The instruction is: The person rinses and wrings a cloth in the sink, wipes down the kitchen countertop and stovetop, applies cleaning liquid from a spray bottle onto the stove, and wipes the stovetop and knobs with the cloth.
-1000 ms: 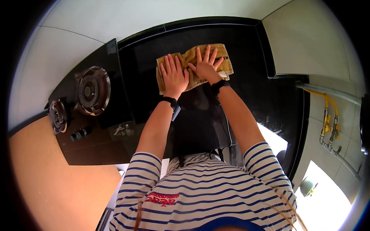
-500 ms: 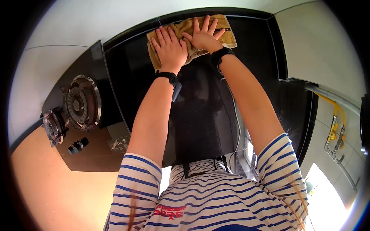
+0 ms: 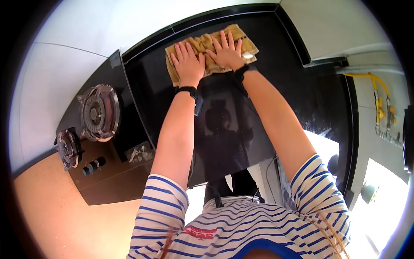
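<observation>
A tan towel point(image 3: 206, 43) lies spread and wrinkled on the glossy black countertop point(image 3: 224, 125), close to its back edge. My left hand point(image 3: 188, 64) presses flat on the towel's left part, fingers stretched out and pointing away from me. On its right part rests my right hand point(image 3: 227, 52), palm down with the fingers spread. Neither hand grips the cloth; both push on it from above. Each wrist wears a black band. A small white patch shows on the towel beside my right hand.
To the left stands a gas stove with a large burner point(image 3: 97, 113), a smaller burner point(image 3: 69, 148) and knobs point(image 3: 94, 165). A raised black ledge point(image 3: 207, 20) runs along the back wall. Yellow gas pipes point(image 3: 379, 103) are fixed at the right.
Both hands and the towel have come slightly back from the rear ledge toward me. The camera view has tilted and shifted a little. Both hands stay flat on the cloth.
</observation>
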The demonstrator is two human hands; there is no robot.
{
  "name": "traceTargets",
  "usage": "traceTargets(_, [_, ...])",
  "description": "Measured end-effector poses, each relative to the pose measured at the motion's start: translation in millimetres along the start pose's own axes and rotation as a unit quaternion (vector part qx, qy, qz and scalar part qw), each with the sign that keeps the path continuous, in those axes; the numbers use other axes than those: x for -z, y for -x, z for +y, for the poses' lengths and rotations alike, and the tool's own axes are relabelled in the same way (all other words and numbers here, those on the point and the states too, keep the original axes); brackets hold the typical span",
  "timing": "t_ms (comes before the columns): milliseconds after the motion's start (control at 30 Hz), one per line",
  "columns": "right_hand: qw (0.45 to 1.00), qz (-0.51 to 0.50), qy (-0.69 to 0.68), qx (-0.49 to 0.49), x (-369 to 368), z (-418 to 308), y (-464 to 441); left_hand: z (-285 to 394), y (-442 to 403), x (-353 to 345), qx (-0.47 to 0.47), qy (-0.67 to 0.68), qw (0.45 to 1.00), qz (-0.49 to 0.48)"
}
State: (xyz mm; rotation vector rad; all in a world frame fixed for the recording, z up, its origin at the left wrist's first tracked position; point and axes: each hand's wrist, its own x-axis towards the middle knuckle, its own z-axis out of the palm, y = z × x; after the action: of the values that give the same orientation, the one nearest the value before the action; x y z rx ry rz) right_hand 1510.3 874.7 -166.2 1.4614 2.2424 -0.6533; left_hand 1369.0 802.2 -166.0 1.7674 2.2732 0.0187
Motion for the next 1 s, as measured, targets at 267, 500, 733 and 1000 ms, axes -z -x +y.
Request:
traceTargets(267, [0.96,0.247,-0.029,0.128,-55,173,266,214,239,28,-0.022,-0.032,0.995,0.087])
traceTargets(500, [0.975,0.209,-0.043,0.067,-87,172,414,234,362,44,-0.005,0.002,0.999,0.053])
traceTargets(733, [0.905,0.343,-0.24,0.076,-33,245,432,207,380,84,-0.067,0.075,0.992,0.071])
traceTargets(1000, [0.957,0.172,-0.229,-0.035,-64,303,431,202,415,81,0.186,0.163,0.968,-0.04])
